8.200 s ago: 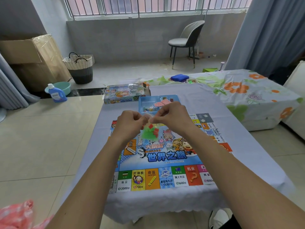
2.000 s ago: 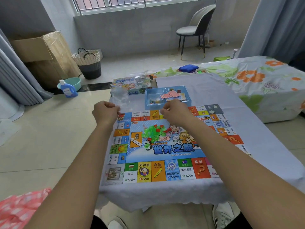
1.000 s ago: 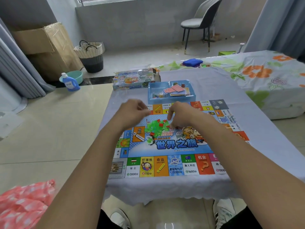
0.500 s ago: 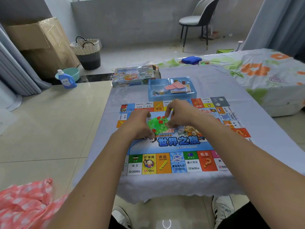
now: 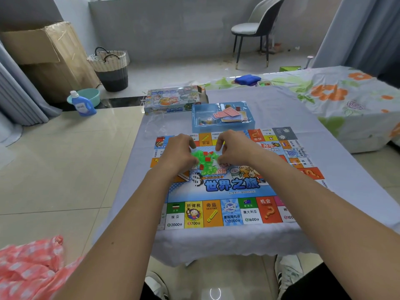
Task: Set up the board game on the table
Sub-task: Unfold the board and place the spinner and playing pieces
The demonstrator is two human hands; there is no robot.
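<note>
The colourful game board (image 5: 218, 187) lies flat on the cloth-covered table (image 5: 292, 109). A small pile of green and red plastic pieces (image 5: 205, 162) sits near the board's centre. My left hand (image 5: 179, 152) curls its fingers onto the pile's left side. From the right, my right hand (image 5: 234, 149) closes thumb and fingers on the pile's edge. Behind the board stands the blue tray (image 5: 195, 124) with red-backed cards (image 5: 227, 114) and small tokens. The game box lid (image 5: 175, 99) lies at the far left corner.
An empty clear plastic bag (image 5: 154, 124) lies left of the tray. A floral-sheeted bed (image 5: 346, 98) borders the table on the right. On the floor stand a chair (image 5: 257, 29), a basket (image 5: 110, 68), a cardboard box (image 5: 43, 53) and a detergent bottle (image 5: 81, 105). Pink cloth (image 5: 28, 265) lies at bottom left.
The pieces left the bag I held above the board and now form a pile. My left hand put the bag down at the far left, and both hands closed in on the pile.
</note>
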